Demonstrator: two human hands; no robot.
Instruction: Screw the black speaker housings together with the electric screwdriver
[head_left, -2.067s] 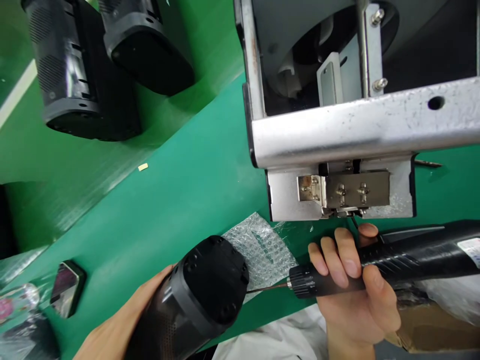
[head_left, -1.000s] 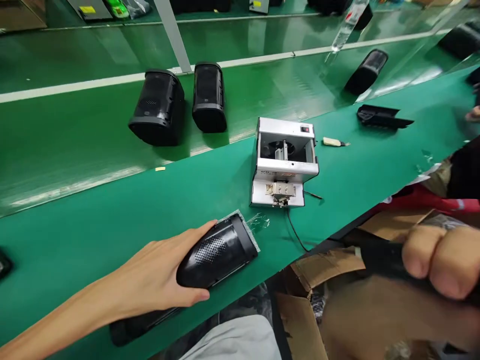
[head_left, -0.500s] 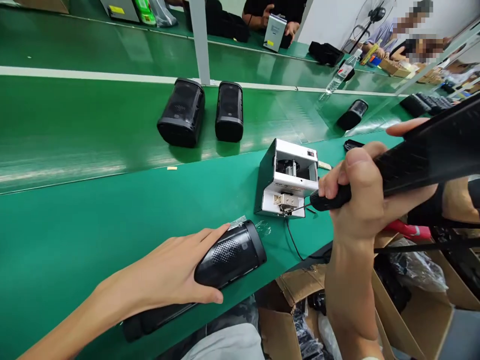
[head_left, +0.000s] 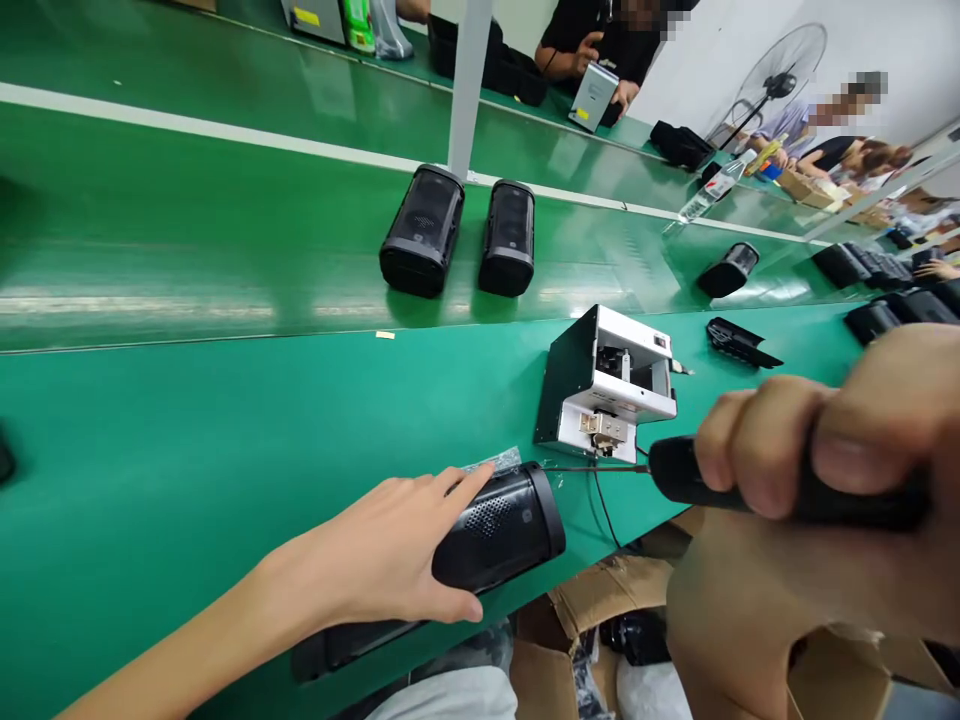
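My left hand [head_left: 390, 550] lies over a black speaker [head_left: 499, 535] with a perforated front, its thumb and fingers gripping the sides. The speaker rests on its side on the green bench, and its far end cap faces right. In my right hand [head_left: 787, 560], closed and partly blurred, is a black electric screwdriver [head_left: 675, 470]. Its thin bit points left, and the tip appears by the upper edge of that end cap; contact cannot be made out. Behind the bit stands a white and black screw feeder [head_left: 637, 400]. Clear plastic film [head_left: 504, 462] shows behind the speaker.
Two black speakers [head_left: 424, 230] stand on the green line beyond the bench, and another [head_left: 729, 270] lies farther right. A black curved part [head_left: 742, 342] is right of the feeder. Cardboard boxes [head_left: 615, 590] sit below the bench edge. Co-workers sit across, one holding a grey box [head_left: 594, 97].
My right hand has brought the screwdriver from the feeder's screw outlet toward the speaker's end, with the bit now level. My left hand stays on the speaker. The view has shifted left.
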